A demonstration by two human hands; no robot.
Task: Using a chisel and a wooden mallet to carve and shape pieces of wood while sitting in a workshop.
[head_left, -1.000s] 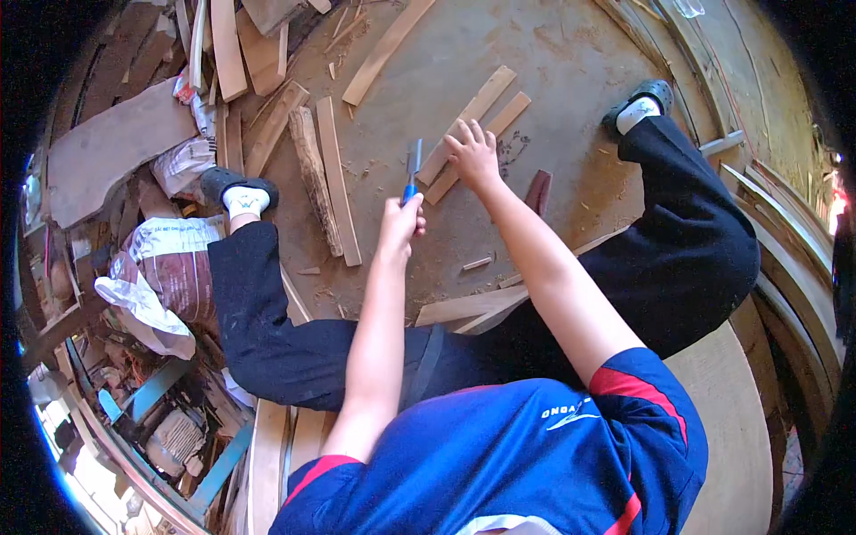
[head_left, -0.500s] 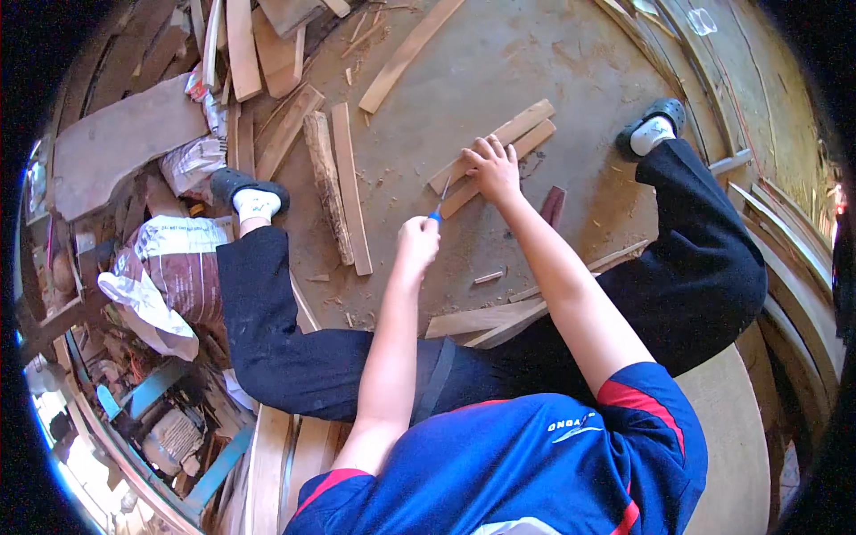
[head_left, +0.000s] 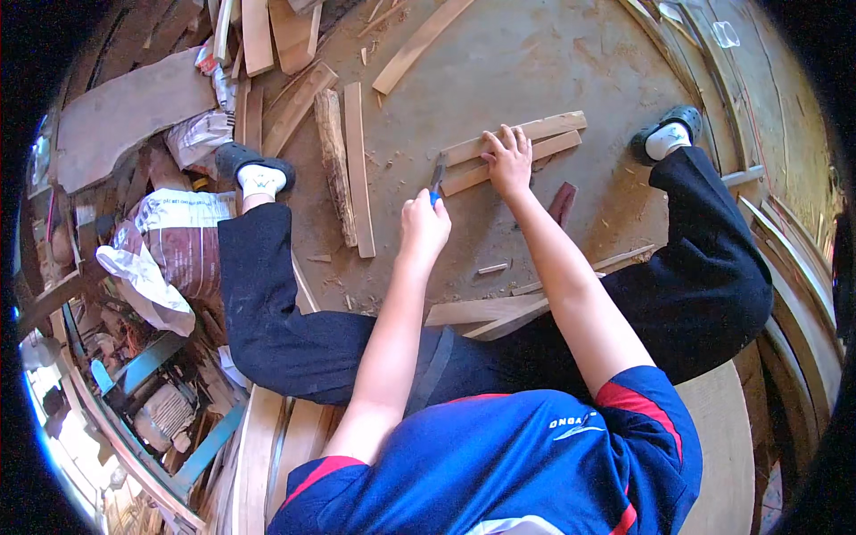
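My left hand [head_left: 423,223] is closed round the blue handle of a tool with a narrow, flat metal blade [head_left: 439,169]; its exact kind is unclear. The blade points away from me, beside the left end of a light wooden strip [head_left: 557,125]. Over that strip lies my right hand [head_left: 509,162], fingers spread and pressing on it. A second wooden strip [head_left: 553,149] lies just nearer to me, almost parallel, partly under the right hand. The right palm hides the middle of both strips. A short dark reddish wood piece [head_left: 561,203] is on the floor beside my right forearm.
To the left lie a bark-edged stick [head_left: 332,165] and a straight board [head_left: 359,169]. Further off is a long strip [head_left: 423,45]. Wood shavings dot the floor. Boards [head_left: 486,310] lie between my legs. Sacks [head_left: 183,241] and a motor [head_left: 165,417] are at the left.
The blade has come away from the gap between the strips to beside their left end, its flat side now showing. The strips lie at a flatter angle, and the right hand stays on them.
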